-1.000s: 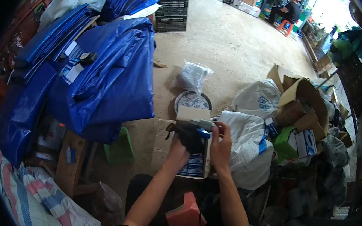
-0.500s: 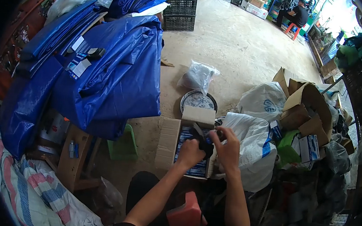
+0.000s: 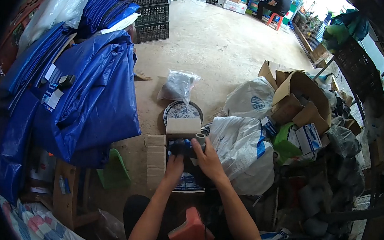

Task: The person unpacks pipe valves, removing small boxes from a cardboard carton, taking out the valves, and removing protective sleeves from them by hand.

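Over the open cardboard box [image 3: 155, 160], both hands are on a dark pipe fitting with a grey tubular end [image 3: 201, 139] and a bluish band. My left hand [image 3: 174, 168] is closed around its dark left part. The fingers of my right hand [image 3: 207, 159] wrap the grey end, thumb toward me. Blue-and-white packages [image 3: 186, 181] show inside the box beneath my hands. Part of the fitting is hidden by my fingers.
A round patterned tray [image 3: 170, 112] and a plastic bag [image 3: 176, 86] lie beyond the box. Blue tarpaulin [image 3: 89, 97] is piled left; white sacks [image 3: 242, 147], cartons [image 3: 301, 97] and grey pipe elbows [image 3: 315, 226] crowd the right. A person [image 3: 277, 5] sits far off.
My hands have turned the fitting so its grey end points up on the right. My left hand now grips it from below. The whole view has shifted, with the scene moving left.
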